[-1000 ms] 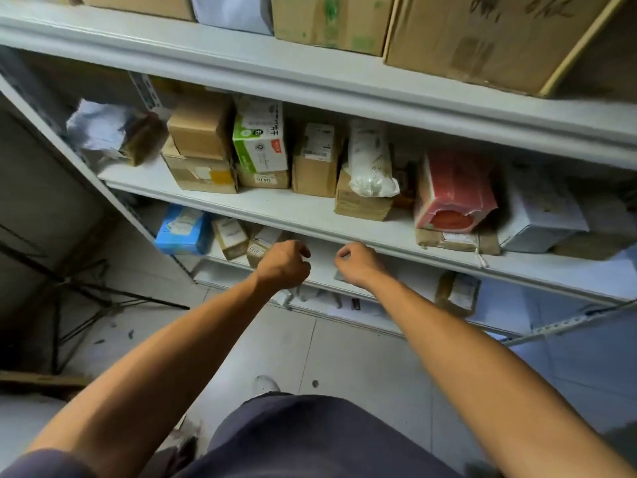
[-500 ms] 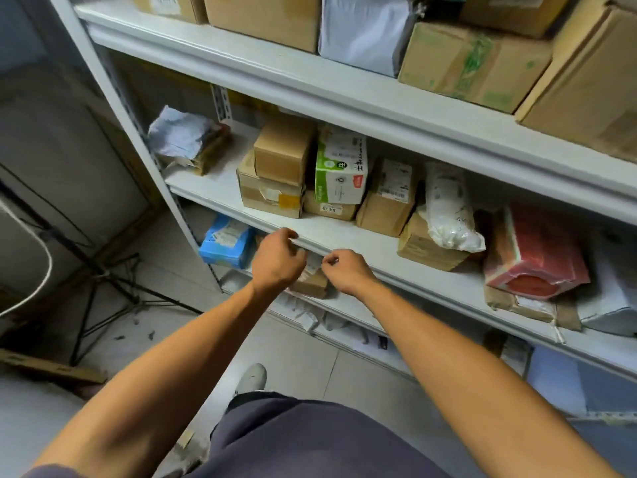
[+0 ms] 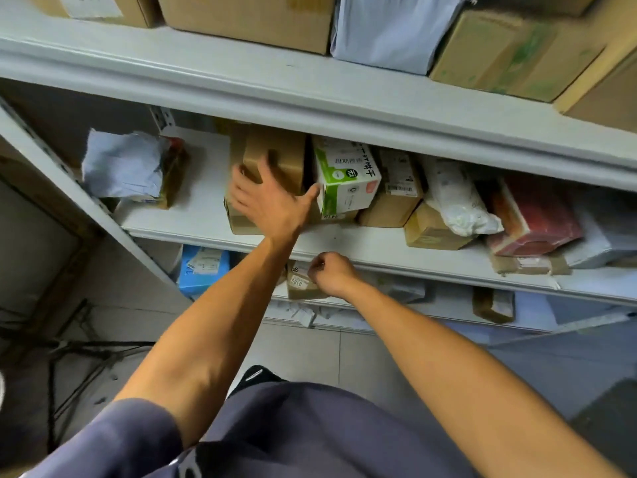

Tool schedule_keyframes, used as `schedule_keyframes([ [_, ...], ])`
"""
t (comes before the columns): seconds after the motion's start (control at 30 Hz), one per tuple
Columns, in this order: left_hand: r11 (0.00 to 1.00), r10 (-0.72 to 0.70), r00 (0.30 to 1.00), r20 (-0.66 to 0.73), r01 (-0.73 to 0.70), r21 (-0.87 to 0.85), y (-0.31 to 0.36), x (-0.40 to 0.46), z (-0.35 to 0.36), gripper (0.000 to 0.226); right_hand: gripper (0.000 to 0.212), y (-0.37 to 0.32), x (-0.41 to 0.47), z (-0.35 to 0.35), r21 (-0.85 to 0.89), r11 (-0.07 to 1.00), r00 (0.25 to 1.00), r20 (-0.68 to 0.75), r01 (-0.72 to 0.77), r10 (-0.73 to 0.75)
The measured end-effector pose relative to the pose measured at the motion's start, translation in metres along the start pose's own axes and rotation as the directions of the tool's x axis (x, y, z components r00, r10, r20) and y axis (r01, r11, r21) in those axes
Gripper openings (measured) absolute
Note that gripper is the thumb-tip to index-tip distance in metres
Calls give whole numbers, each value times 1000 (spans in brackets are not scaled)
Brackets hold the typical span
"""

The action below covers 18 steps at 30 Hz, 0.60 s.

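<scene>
Left grip (image 3: 272, 205) splayed on brown box (image 3: 280, 149), green-white carton (image 3: 346, 182) tight alongside; right grip (image 3: 332, 276) clenched.

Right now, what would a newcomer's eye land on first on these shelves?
The left hand is spread flat against the stacked brown boxes on the middle shelf, beside a bright green-and-white carton. The right hand is curled at that shelf's front edge, by a small labelled box below; whether it holds anything is unclear. A red package lies far right on the middle shelf.
</scene>
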<state>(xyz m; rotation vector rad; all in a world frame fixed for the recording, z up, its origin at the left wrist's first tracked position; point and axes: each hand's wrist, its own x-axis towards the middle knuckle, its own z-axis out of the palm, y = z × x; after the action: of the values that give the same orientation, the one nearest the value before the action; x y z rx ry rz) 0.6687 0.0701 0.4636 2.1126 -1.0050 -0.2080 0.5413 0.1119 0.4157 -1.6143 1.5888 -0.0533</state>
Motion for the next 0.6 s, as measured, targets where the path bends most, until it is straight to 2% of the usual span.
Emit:
schedule_keyframes([
  [0.07, 999, -49, 999, 5, 49, 1, -2, 10, 2, 99, 2, 3, 2, -5, -8, 1000, 1000, 6, -7, 7],
  [0.1, 998, -51, 999, 19, 51, -27, -5, 15, 1, 94, 7, 4, 1, -8, -2, 1000, 1000, 10, -5, 5],
  [0.2, 985, 22, 1000, 13, -20, -169, -19, 21, -7, 86, 20, 5, 6, -13, 52, 999, 1000, 23, -1, -1],
  [0.3, 938, 123, 992, -16, -121, -324, -37, 11, -30, 82, 17, -3, 8, -12, 184, 983, 996, 89, -3, -13],
  [0.37, 893, 116, 993, -23, -114, -434, -56, -4, -44, 78, 14, -10, 12, -8, 278, 960, 992, 127, -16, -20],
  [0.43, 788, -9, 998, 62, 46, -614, -76, -18, -55, 75, 21, -16, 14, -1, 421, 905, 990, 144, -59, -2],
  [0.5, 617, -139, 963, 231, 266, -740, -94, -30, -64, 70, 24, -22, 14, 3, 631, 764, 985, 169, -135, 34],
  [0.53, 512, -188, 923, 334, 383, -769, -102, -35, -67, 67, 25, -25, 14, 4, 724, 670, 981, 193, -164, 32],
  [0.6, 275, -222, 793, 567, 609, -744, -114, -45, -75, 71, 25, -30, 15, 7, 828, 524, 972, 235, -199, -1],
])
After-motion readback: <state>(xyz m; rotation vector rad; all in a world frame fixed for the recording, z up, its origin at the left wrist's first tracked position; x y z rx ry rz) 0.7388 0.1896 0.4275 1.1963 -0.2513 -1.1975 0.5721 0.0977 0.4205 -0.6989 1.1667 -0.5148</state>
